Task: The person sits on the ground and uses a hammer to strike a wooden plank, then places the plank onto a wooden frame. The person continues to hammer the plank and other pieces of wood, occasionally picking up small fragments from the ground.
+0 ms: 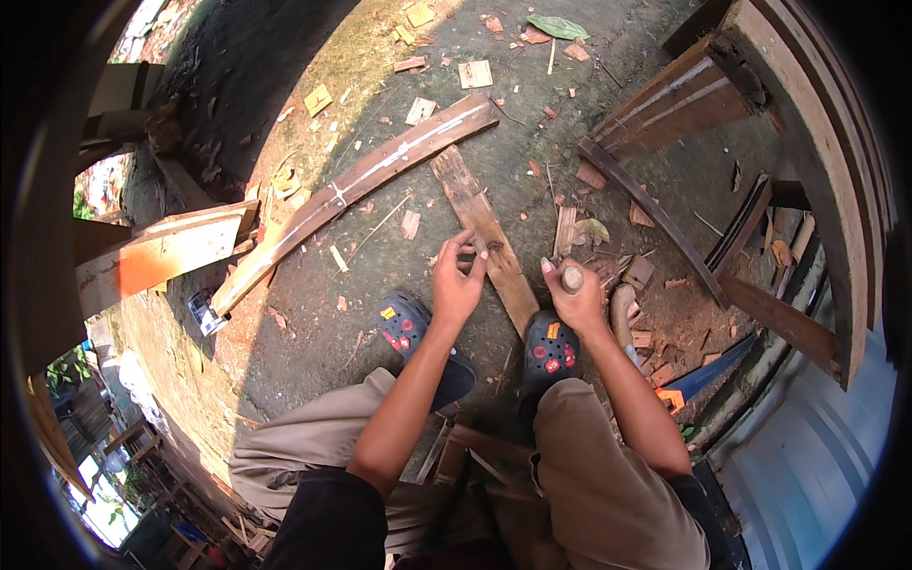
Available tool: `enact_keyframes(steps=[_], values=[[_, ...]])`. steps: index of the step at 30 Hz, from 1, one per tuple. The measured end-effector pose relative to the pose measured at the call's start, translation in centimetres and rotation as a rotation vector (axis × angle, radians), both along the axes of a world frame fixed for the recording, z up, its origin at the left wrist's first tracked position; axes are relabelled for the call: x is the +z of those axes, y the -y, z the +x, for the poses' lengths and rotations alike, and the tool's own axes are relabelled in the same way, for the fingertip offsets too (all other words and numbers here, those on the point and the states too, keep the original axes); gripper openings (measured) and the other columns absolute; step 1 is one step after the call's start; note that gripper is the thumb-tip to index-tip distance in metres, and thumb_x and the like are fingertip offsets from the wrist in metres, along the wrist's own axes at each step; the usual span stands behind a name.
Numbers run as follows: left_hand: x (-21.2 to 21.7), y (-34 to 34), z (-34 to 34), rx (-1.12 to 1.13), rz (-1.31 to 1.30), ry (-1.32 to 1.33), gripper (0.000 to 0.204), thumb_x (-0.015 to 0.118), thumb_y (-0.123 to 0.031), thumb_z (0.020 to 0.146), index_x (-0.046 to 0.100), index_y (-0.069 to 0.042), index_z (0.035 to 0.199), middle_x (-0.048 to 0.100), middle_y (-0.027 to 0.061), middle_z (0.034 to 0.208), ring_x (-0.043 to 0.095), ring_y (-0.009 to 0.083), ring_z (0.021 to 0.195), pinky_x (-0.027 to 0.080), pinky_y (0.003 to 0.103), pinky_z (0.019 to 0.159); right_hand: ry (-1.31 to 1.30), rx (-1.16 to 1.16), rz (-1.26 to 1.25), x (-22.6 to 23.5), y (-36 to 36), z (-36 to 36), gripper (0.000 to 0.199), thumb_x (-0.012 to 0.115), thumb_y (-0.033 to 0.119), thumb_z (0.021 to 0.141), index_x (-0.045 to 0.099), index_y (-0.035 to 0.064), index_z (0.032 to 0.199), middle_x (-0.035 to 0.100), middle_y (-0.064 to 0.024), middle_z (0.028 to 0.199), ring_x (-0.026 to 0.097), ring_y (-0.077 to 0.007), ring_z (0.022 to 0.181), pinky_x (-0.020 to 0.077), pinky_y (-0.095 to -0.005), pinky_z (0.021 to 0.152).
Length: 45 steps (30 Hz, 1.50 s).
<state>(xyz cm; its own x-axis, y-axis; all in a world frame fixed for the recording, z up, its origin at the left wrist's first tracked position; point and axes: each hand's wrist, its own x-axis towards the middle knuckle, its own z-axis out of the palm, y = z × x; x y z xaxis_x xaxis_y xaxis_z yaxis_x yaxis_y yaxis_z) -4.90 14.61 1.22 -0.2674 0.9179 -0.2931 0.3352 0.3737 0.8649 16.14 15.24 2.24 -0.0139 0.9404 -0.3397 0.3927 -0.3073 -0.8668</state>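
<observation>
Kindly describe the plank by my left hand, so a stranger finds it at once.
Find the dark clog with red and yellow charms on the right foot. From near its toe, a short, weathered brown wooden plank runs up and leftward, past the left hand. Unlike the longer brown plank beyond it, which has white streaks along its face, this one shows none.

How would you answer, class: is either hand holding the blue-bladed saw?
No; the saw lies off to the right, apart from both the left hand and the right hand.
</observation>
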Motion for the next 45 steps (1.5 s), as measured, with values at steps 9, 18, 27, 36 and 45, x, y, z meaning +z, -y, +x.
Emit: enact_keyframes(steps=[9, 18, 27, 36, 45], values=[[-1.6, 2.0, 4.5, 0.010, 0.140, 0.064, 0.050, 0.066, -0.009, 0.092, 0.049, 0.003, 0.137, 0.056, 0.0233, 0.136, 0.054, 0.0366, 0.128, 0.040, 0.042, 0.110, -0.042, 0.009, -0.009, 4.1, -1.1, 0.7, 0.039, 0.069, 0.019, 0.096, 0.050, 0.0043, 0.065, 0.043, 0.0047, 0.058, 0.038, -0.0059, 0.059, 0.0340, -0.0301, 0.052], [1.7, 1.4, 5.9, -0.148, 0.329, -0.244, 0.042, 0.065, -0.008, 0.091, 0.054, 0.002, 0.130, 0.057, 0.0200, 0.130, 0.055, 0.0372, 0.124, 0.041, 0.043, 0.107, 0.122, 0.103, -0.084, 1.9, 1.7, 3.8, 0.039, 0.077, 0.033, 0.088, 0.064, -0.0006, 0.103, 0.066, -0.0137, 0.090, 0.064, -0.0260, 0.086, 0.0502, -0.0377, 0.081], [3.0, 1.1, 10.4, -0.643, 0.036, 0.258, 0.034, 0.065, -0.016, 0.096, 0.060, -0.001, 0.126, 0.065, 0.0165, 0.120, 0.064, 0.0267, 0.112, 0.050, 0.039, 0.095, -0.635, -0.276, 0.141, 0.5, 4.6, 8.7, 0.100, 0.028, 0.086, 0.088, 0.054, -0.0044, 0.125, 0.062, -0.0166, 0.117, 0.058, -0.0270, 0.115, 0.0447, -0.0380, 0.100], [0.9, 1.8, 10.6, -0.542, -0.072, 0.356, 0.025, 0.061, -0.012, 0.099, 0.064, 0.000, 0.121, 0.070, 0.0114, 0.111, 0.067, 0.0180, 0.101, 0.052, 0.032, 0.086, 0.510, -0.327, 0.042, -3.4, 1.9, 13.9, 0.062, 0.072, 0.042, 0.091, 0.051, -0.0047, 0.126, 0.057, -0.0260, 0.119, 0.060, -0.0385, 0.108, 0.0491, -0.0458, 0.094], [0.2, 0.2, 9.7, -0.470, -0.195, 0.422, 0.028, 0.060, -0.016, 0.102, 0.062, 0.003, 0.123, 0.070, 0.0083, 0.108, 0.063, 0.0117, 0.096, 0.050, 0.026, 0.086, 0.383, -0.374, 0.047, -6.2, 0.9, 14.5, 0.068, 0.081, 0.024, 0.080, 0.050, -0.0028, 0.134, 0.060, -0.0232, 0.120, 0.060, -0.0360, 0.112, 0.0498, -0.0428, 0.095]])
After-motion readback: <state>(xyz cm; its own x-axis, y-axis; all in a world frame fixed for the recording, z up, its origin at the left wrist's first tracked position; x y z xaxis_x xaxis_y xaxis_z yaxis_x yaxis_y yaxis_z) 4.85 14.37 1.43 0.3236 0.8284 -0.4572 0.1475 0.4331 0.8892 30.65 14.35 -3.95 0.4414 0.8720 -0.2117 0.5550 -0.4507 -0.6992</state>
